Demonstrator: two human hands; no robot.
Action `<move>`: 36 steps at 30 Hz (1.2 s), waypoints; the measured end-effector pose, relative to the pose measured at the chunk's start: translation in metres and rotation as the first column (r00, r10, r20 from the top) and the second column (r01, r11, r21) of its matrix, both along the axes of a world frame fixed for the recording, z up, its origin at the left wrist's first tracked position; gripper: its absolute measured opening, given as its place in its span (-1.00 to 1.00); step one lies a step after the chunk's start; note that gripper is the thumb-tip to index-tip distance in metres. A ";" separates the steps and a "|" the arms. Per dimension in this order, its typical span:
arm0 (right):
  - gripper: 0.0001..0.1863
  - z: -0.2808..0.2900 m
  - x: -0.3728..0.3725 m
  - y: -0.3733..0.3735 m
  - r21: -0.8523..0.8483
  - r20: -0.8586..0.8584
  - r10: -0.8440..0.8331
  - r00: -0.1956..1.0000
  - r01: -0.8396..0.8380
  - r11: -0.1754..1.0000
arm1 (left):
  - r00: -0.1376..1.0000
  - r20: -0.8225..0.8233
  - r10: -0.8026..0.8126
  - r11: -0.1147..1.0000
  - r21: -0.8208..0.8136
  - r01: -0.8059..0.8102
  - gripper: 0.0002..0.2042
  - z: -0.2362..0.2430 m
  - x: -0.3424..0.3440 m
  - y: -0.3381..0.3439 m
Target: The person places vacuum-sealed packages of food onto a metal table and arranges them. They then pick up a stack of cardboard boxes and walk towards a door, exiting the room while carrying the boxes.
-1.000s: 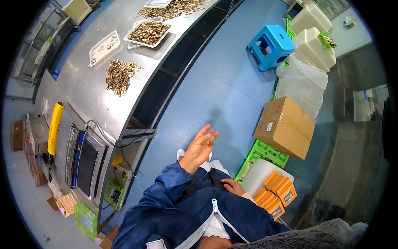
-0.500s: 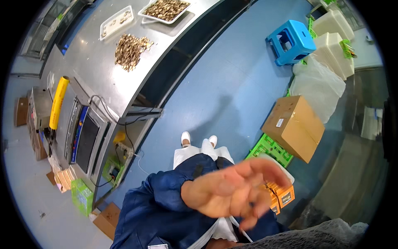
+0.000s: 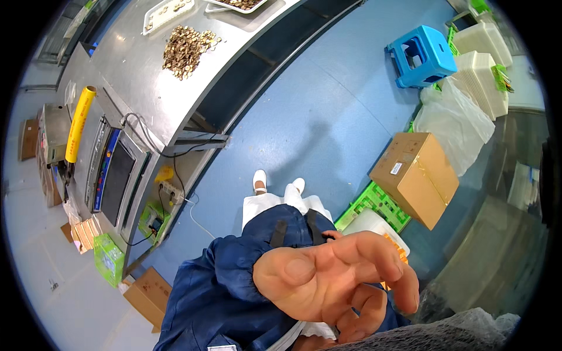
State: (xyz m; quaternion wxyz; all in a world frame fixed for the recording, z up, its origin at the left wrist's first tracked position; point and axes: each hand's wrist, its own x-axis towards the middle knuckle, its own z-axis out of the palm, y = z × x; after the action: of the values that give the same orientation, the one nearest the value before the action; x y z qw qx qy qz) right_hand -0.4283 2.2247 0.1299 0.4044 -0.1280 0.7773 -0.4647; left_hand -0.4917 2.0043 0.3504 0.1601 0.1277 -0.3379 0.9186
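Note:
Close up in front of my jacket is my left hand, palm turned up toward me and fingers loosely bent and apart. Nothing rests in it. A few fingertips of my right hand show just beyond it, against the dark blue jacket; the rest of that hand is hidden, so its grip cannot be seen. My left hand covers part of an orange box on the floor.
A steel table at left bears a pile of brown slices, white trays and a yellow tube. To the right are a cardboard box, a green crate and a blue stool. Cables hang off the table.
My left hand has come a little lower and is sharper now, its fingers still bent. The right fingertips have come into view beyond it. The table and its trays have shifted up in the picture.

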 end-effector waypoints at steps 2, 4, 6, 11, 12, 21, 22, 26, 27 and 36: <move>-0.72 -0.014 -0.012 0.015 0.000 -0.027 0.138 0.990 -0.138 0.990 | 0.978 -0.107 0.179 0.983 -0.013 -0.182 -0.36 -0.005 0.021 0.001; -0.72 -0.016 -0.005 0.015 -0.013 -0.035 0.086 0.996 -0.087 0.996 | 0.975 -0.173 0.138 0.984 -0.085 -0.154 -0.30 -0.007 0.016 0.001; -0.72 -0.038 0.005 0.024 -0.023 -0.041 0.051 0.998 -0.052 0.998 | 0.975 -0.173 0.141 0.981 -0.109 -0.162 -0.28 -0.006 0.012 0.000; -0.72 -0.020 -0.007 0.018 -0.020 -0.003 0.075 0.997 -0.075 0.997 | 0.965 -0.203 0.165 0.971 -0.139 -0.195 -0.30 -0.011 0.008 0.004; -0.72 -0.020 -0.007 0.018 -0.024 -0.008 0.075 0.997 -0.076 0.997 | 0.974 -0.192 0.123 0.981 -0.126 -0.149 -0.31 -0.011 0.008 0.003; -0.72 -0.045 0.004 0.035 -0.025 0.052 0.028 0.998 -0.026 0.999 | 0.964 -0.246 -0.097 0.860 -0.509 -0.044 -0.76 -0.023 0.006 -0.003; -0.72 -0.033 -0.003 0.029 0.001 0.066 0.050 0.997 -0.051 0.999 | 0.933 -0.355 -0.066 0.860 -0.495 -0.127 -0.83 -0.026 0.003 -0.001; -0.72 -0.027 -0.009 0.024 0.012 0.058 0.094 0.994 -0.095 0.995 | 0.883 -0.448 -0.138 0.871 -0.480 -0.108 -0.86 -0.031 0.006 -0.007; -0.72 -0.030 -0.009 0.021 0.000 0.064 0.109 0.992 -0.109 0.994 | 0.881 -0.458 -0.116 0.868 -0.479 -0.135 -0.86 -0.032 0.007 -0.010; -0.73 -0.030 -0.017 0.010 0.019 0.124 0.183 0.975 -0.186 0.982 | 0.883 -0.464 0.072 0.821 -0.475 -0.317 -0.85 -0.038 0.013 -0.027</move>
State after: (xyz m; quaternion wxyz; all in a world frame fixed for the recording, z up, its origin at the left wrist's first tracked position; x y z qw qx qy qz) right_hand -0.4448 2.2350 0.0996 0.4943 -0.1648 0.7430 -0.4200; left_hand -0.4785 1.9777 0.3120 0.1623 0.3096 -0.0082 0.9369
